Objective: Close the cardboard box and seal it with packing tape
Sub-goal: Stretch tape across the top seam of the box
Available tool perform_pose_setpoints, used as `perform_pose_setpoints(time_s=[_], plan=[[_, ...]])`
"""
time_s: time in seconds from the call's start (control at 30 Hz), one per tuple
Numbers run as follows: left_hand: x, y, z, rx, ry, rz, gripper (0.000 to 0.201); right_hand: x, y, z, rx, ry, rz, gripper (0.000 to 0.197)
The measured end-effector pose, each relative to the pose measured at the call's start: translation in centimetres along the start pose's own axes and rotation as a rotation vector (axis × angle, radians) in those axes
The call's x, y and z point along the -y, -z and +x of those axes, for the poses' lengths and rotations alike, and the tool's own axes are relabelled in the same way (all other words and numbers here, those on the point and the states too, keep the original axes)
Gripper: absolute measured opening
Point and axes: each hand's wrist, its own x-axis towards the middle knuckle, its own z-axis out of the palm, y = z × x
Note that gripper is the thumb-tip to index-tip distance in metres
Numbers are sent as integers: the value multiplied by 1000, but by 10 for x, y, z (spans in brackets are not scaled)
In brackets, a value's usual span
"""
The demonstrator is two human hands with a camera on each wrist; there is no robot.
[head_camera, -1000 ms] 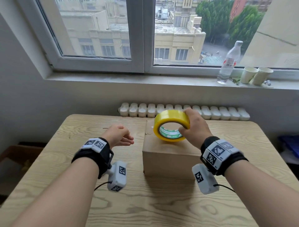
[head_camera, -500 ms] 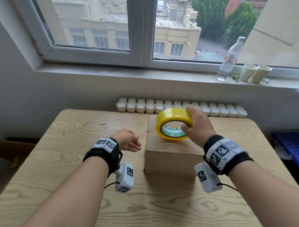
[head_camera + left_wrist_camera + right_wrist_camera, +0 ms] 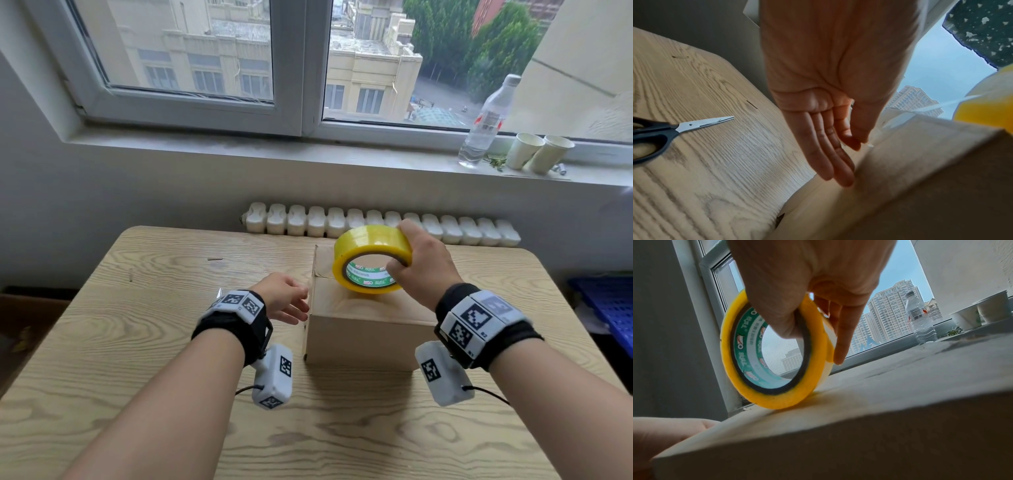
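Note:
A closed brown cardboard box (image 3: 363, 329) stands in the middle of the wooden table (image 3: 137, 359). My right hand (image 3: 423, 267) grips a yellow roll of packing tape (image 3: 371, 255), thumb through its core, and holds it on edge on the box top (image 3: 879, 399). In the right wrist view the tape roll (image 3: 774, 353) touches the cardboard. My left hand (image 3: 286, 301) is at the box's left side, fingers straight and relaxed. In the left wrist view its fingertips (image 3: 844, 180) reach the box's left wall (image 3: 920, 178).
Black-handled scissors (image 3: 674, 131) lie on the table left of the box. A radiator (image 3: 376, 224) runs behind the table. On the windowsill stand a water bottle (image 3: 486, 123) and two paper cups (image 3: 537, 154). A blue crate (image 3: 606, 308) sits at the right.
My left hand has moved right, up to the box's left side. The right hand has kept hold of the tape roll on the box top, shifting it only slightly.

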Motion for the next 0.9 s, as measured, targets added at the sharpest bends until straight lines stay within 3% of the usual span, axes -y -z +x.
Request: perform_pose_setpoints(time_s=[0.3,0.4,0.53,0.6,0.73,0.9], plan=[[-10,8,-6,-62,16,61,14,-1,-1,3,3,-16,12,28],[-15,19,-9,-185,-12,-158,16,-2,-3,4,1,-34,32,26],[-24,40,-15,-267,-190,-422,13,-6,-5,6,-3,-55,56,24],[-31,45,-19,-249,-280,-480,7,-6,-4,7,-17,-62,83,21],[-48,44,-25,-126,-397,-637,32,-6,3,13,-64,-43,182,16],[-83,37,-39,-34,-441,-668,30,-3,16,17,-106,-46,219,17]])
